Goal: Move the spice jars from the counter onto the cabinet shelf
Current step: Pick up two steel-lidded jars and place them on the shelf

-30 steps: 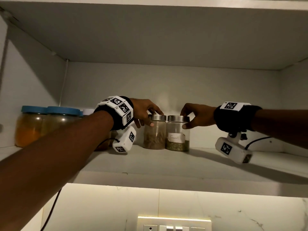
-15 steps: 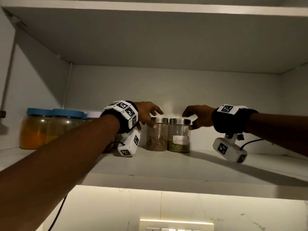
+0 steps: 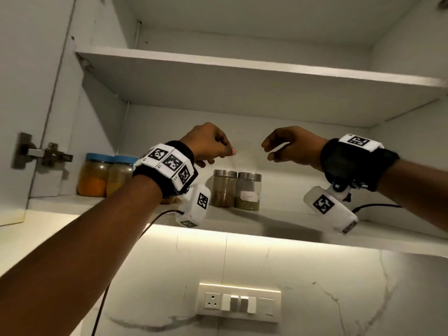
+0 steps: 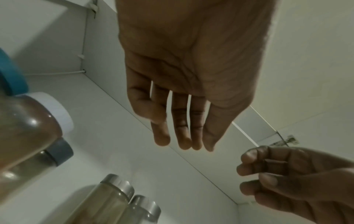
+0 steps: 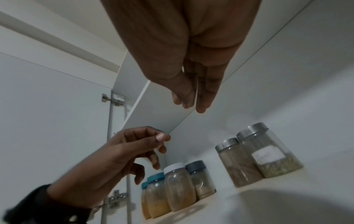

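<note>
Two glass spice jars with steel lids stand side by side on the lower cabinet shelf (image 3: 278,224): a brown-filled jar (image 3: 223,188) (image 5: 237,162) and a labelled jar of green seeds (image 3: 248,191) (image 5: 268,151). Both also show low in the left wrist view, the brown jar (image 4: 107,201) beside the labelled jar (image 4: 141,212). My left hand (image 3: 213,146) (image 4: 182,136) hovers above and left of them, fingers relaxed, holding nothing. My right hand (image 3: 286,147) (image 5: 191,100) hovers above and right, also loose and empty.
Blue-lidded jars (image 3: 106,174) of orange and yellow powder stand at the shelf's left, with a white-lidded jar (image 5: 179,184) and a grey-lidded jar (image 5: 201,180) beside them. An upper shelf (image 3: 242,69) hangs overhead. The door hinge (image 3: 43,154) is at left; a switch plate (image 3: 238,301) sits below.
Both hands have let go of the two steel-lidded jars and lifted up and away from them. The jars stay standing on the shelf. The head view has pulled back.
</note>
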Demonstrator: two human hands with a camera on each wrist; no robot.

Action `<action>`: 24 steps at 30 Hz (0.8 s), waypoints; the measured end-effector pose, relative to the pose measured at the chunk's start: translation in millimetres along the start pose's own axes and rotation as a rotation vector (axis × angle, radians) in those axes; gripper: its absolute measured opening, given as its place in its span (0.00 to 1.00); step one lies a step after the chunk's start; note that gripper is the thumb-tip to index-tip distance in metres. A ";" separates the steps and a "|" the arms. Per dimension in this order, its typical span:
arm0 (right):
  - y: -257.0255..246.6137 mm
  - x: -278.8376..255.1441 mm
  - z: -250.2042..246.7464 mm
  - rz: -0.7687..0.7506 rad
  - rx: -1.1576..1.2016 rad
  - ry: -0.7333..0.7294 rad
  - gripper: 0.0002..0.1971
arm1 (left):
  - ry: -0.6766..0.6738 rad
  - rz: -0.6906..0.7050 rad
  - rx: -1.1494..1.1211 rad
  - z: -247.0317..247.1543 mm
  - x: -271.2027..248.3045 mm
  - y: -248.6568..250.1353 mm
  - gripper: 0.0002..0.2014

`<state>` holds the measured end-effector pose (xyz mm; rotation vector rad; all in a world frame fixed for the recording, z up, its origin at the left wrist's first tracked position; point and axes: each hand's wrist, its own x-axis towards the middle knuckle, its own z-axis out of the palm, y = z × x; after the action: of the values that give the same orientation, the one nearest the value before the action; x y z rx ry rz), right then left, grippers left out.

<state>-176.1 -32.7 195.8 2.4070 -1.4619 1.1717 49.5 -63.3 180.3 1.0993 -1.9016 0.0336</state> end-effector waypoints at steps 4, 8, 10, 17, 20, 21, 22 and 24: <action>-10.8 -55.2 3.3 0.005 0.204 -0.014 0.13 | -0.024 0.012 0.026 7.7 -53.9 16.9 0.13; -14.4 -113.5 17.7 -0.011 0.249 0.009 0.12 | -0.025 0.031 0.026 24.9 -111.0 22.8 0.13; -12.5 -139.1 28.0 -0.013 0.237 0.023 0.11 | -0.036 0.010 -0.020 34.5 -137.8 23.4 0.11; 11.7 -217.7 96.4 0.021 0.273 -0.022 0.09 | -0.139 -0.105 -0.011 93.0 -215.7 2.1 0.08; 27.4 -252.1 138.4 0.071 0.272 -0.072 0.09 | -0.236 -0.138 0.036 125.1 -249.5 -14.7 0.10; 33.4 -261.6 151.8 0.076 0.259 -0.085 0.09 | -0.261 -0.144 0.039 134.4 -259.4 -20.2 0.11; 40.5 -273.5 167.1 0.085 0.241 -0.099 0.09 | -0.290 -0.154 0.037 145.0 -272.7 -26.5 0.12; 54.9 -292.0 194.0 0.112 0.203 -0.129 0.11 | -0.353 -0.166 0.041 164.0 -293.8 -40.9 0.13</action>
<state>-182.7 62.7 -145.9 2.6090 -1.6061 1.2673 20.5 40.3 -141.1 1.3579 -2.1176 -0.2292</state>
